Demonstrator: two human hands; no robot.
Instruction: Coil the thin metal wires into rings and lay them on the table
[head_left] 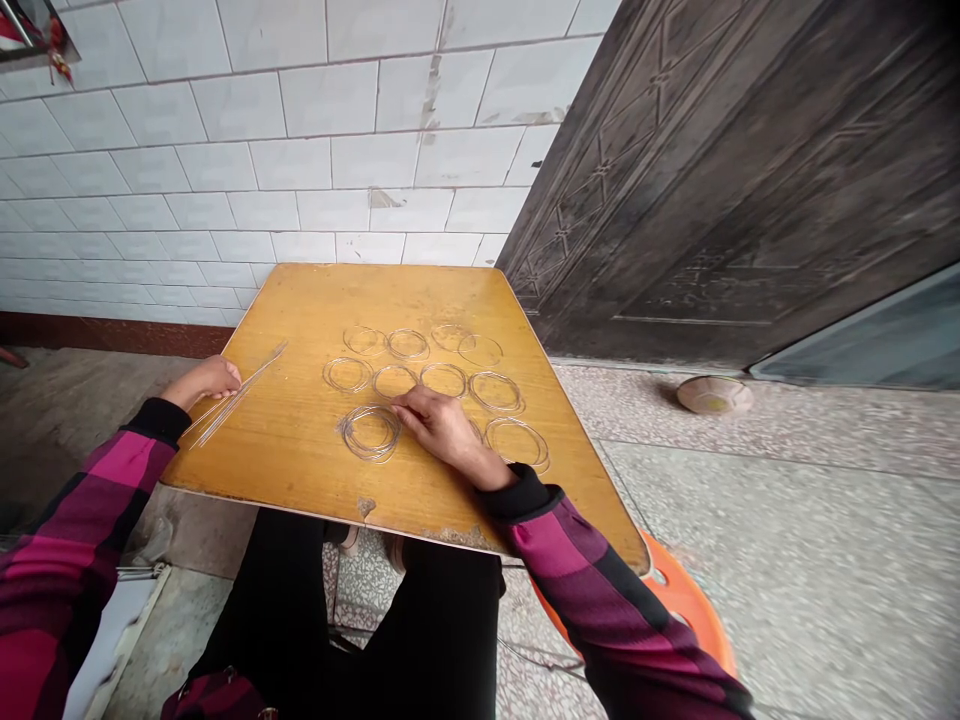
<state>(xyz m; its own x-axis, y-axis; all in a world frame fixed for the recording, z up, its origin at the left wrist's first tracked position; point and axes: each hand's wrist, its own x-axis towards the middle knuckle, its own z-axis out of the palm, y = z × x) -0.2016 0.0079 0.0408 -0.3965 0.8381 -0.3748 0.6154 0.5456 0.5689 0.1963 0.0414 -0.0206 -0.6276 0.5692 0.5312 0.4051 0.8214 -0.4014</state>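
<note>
**Left sleeve** [90,530]: magenta-and-black check with a black cuff, entering from the lower left.

**Left hand** [204,378]: palm down at the counter's [289,300] left edge, fingers [229,373] lightly curled against the wires. Whether they pinch the wires cannot be told from this view.

**Wires** [232,400]: a thin bundle of straight, silvery lengths, lying slantwise on the counter's left side and fanned at the lower end. Judged light and springy, with ends that may scratch; best gathered near the middle, where the strands lie close.

**Counter**: yellow-brown wooden top, chipped along the near edge.

**Rings** [395,381]: about eleven loose wire coils in three rough rows across the middle of the counter. The nearest, just beside the right hand, looks thickest. Judged light, easily bent out of round and apt to slide; best lifted by pinching the rim from above.

**Right hand** [442,425]: palm down among the rings, fingers [401,400] extended and loosely parted, gripping nothing visible. The fingertips reach the rings, and one ring lies partly hidden beneath the hand.

**Right sleeve** [592,580]: matching check.

**Stool** [694,605]: orange, showing below the counter's right corner.

**Door** [720,180]: dark, embossed panels.

**Ball** [714,395]: worn, resting on the speckled floor [787,540].
</note>
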